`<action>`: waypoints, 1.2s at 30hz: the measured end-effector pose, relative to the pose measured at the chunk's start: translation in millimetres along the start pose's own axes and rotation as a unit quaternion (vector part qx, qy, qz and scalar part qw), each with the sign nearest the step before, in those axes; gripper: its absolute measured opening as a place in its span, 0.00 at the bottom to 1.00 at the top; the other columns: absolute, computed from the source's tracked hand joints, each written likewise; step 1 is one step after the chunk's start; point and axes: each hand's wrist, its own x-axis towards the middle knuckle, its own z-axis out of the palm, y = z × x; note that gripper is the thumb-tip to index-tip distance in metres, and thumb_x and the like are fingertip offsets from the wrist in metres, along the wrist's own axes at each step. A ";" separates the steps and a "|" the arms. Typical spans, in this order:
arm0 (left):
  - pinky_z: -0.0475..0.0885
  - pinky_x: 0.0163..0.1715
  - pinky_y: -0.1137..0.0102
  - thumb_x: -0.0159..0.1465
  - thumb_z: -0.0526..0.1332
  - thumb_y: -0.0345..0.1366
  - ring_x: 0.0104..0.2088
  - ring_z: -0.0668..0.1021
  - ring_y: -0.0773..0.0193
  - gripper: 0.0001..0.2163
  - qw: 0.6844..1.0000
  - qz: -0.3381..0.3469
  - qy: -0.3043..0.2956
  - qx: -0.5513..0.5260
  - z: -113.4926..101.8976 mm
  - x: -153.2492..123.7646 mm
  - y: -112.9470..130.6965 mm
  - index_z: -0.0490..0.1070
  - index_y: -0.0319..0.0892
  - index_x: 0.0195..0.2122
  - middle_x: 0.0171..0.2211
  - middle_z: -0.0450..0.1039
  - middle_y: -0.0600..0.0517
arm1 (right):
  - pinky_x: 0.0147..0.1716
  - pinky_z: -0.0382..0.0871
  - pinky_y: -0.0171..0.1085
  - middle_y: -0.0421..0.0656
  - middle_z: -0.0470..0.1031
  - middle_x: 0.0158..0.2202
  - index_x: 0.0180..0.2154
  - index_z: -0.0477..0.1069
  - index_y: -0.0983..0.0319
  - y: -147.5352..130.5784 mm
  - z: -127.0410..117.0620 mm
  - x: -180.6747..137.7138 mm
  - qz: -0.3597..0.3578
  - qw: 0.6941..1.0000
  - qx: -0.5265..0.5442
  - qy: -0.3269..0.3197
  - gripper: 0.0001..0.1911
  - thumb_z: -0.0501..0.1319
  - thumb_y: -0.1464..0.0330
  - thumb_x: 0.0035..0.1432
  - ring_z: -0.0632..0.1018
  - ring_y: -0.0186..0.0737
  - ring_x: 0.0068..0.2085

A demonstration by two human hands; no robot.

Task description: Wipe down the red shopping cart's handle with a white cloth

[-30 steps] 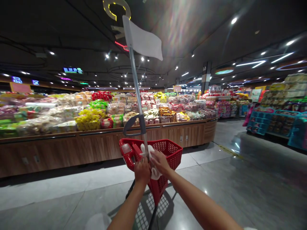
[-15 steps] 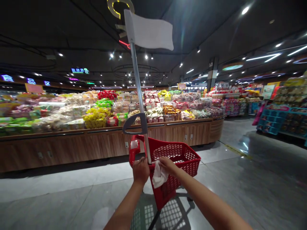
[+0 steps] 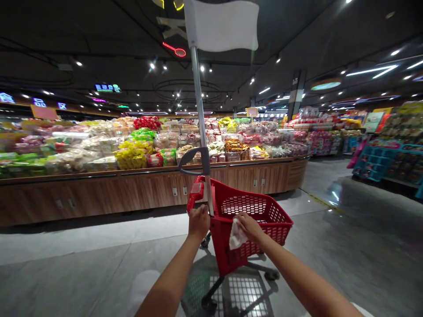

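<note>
A small red shopping cart (image 3: 228, 259) with a perforated basket stands in front of me. My left hand (image 3: 198, 222) is closed on the cart's near side, at the foot of its metal pole (image 3: 200, 101). That pole carries a blank white flag-shaped sign (image 3: 223, 25) and, lower down, a grey loop-shaped bracket (image 3: 194, 161). In my right hand (image 3: 249, 226) is a bunched white cloth (image 3: 237, 236), held over the basket's near rim. The cart's red handle (image 3: 195, 191) lies just beyond my left hand. My left fingertips are partly hidden.
A long wooden display counter (image 3: 158, 189) heaped with packaged foods runs across behind the cart. To the right stand blue display racks (image 3: 373, 160). Grey floor (image 3: 346, 246) stretches to the right, with a yellow strip (image 3: 325, 202) on it.
The cart and its pole now appear farther right in view. My right hand with the cloth has slid right along the rim, away from the pole. My left hand keeps its grip by the pole.
</note>
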 end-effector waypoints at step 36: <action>0.57 0.49 0.56 0.65 0.49 0.49 0.45 0.71 0.52 0.24 0.998 0.046 -0.002 -0.032 27.4 -16.1 53.6 0.64 0.41 0.57 0.45 0.73 0.44 | 0.44 0.62 0.37 0.48 0.69 0.49 0.54 0.63 0.60 -16.6 5.7 -14.7 0.056 0.998 -0.039 -0.005 0.18 0.51 0.67 0.63 0.73 0.42 0.45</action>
